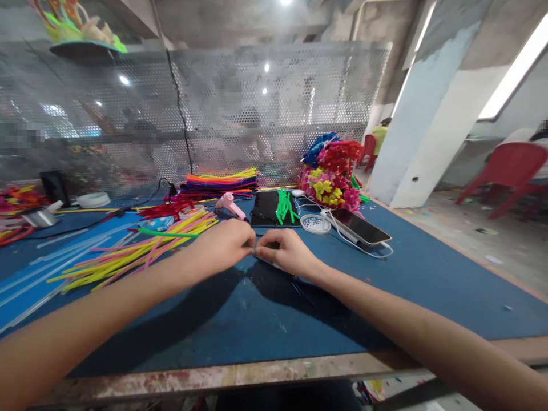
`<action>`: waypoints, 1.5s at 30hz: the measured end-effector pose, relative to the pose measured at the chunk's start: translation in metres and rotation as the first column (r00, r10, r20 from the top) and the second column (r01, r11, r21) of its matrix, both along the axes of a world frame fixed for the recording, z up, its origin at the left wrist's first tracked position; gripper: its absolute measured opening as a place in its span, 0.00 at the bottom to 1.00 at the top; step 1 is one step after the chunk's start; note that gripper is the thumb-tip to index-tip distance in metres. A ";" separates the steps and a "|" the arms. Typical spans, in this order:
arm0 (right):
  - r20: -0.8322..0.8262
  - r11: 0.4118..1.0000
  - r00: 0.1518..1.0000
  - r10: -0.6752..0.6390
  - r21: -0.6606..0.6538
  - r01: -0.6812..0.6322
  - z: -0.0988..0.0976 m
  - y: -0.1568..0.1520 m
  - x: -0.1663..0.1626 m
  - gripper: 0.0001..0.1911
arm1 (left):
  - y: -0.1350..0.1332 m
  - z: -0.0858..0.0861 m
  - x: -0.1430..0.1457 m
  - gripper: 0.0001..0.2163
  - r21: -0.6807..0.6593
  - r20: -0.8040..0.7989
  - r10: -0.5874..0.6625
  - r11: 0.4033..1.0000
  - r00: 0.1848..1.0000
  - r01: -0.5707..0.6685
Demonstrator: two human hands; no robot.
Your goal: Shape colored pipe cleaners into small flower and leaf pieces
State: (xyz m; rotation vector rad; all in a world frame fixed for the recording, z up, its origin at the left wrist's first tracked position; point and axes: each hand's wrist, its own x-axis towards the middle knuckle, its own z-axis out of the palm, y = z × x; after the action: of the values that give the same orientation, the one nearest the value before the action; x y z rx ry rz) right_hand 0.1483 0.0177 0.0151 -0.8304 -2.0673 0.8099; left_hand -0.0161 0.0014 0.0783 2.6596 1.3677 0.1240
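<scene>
Both hands are held over the blue table [411, 302], fingertips nearly meeting near the middle. The left hand [235, 241] is narrowed to a pinch, and the right hand [285, 251] is likewise curled, thumb to finger; a small green piece [255, 250] is pinched where the two sets of fingertips meet, its full length being hidden. A green stem [166, 233] is seen passing behind the left wrist; whether it is joined to that piece cannot be told. Below the left forearm and beyond it, yellow and pink stems [145, 254] are spread. Behind the hands, a pink glue gun [231, 204] is laid beside a flat black object [262, 208], on which short green strips [285, 206] are heaped. To the right, a round dish [315, 224] of small white pieces is placed near a phone [362, 226], to which a white cable [338, 231] is connected. Coloured flowers [331, 174] are piled farther back, before a perforated screen [240, 103].
</scene>
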 end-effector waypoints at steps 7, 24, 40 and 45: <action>-0.438 0.784 0.828 -0.350 -0.621 0.003 -0.006 0.003 -0.007 0.08 | -0.008 -0.035 0.009 0.12 0.652 -0.188 0.019 0.750 0.982 0.110; -0.681 0.644 0.712 -0.169 -0.623 -0.443 -0.005 -0.006 0.002 0.12 | 0.005 -0.051 0.002 0.10 -0.169 0.792 0.176 0.983 0.584 -0.068; -0.081 0.998 0.996 0.030 0.054 -0.026 0.005 0.000 0.016 0.09 | 0.007 -0.046 -0.010 0.13 -0.362 0.685 0.223 0.931 0.694 0.058; 0.101 0.956 0.967 0.233 0.160 -0.247 0.007 -0.003 0.016 0.08 | 0.015 -0.049 -0.022 0.16 -0.663 0.600 0.372 0.726 0.708 0.181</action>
State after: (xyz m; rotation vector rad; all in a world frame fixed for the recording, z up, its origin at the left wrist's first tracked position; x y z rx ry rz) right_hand 0.1646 0.0144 0.0219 -0.5320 -2.3044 0.7226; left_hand -0.0377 0.0162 0.0298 1.6137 0.9998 0.4892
